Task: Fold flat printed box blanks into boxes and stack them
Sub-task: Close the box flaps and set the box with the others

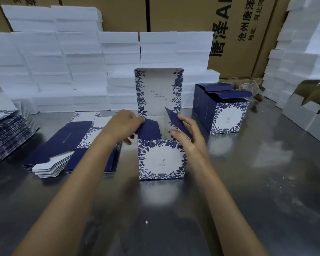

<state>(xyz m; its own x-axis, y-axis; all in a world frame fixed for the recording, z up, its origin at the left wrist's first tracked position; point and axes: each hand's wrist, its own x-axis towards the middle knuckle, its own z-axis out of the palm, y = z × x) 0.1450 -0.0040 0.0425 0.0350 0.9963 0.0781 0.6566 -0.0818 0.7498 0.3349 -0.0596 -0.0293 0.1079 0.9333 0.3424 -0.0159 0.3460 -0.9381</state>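
A blue-and-white floral printed box stands upright at the middle of the metal table, with its tall lid panel raised at the back. My left hand pinches the dark blue left side flap at the box's top. On the other side, my right hand holds the dark blue right side flap, which tilts up and inward. A fanned pile of flat box blanks lies to the left of the box. Two folded boxes stand at the right rear, their top flaps open.
Another pile of flat blanks sits at the far left edge. White foam blocks are stacked along the back and at the right. Brown cartons stand behind them. A white corrugated carton lies at the right.
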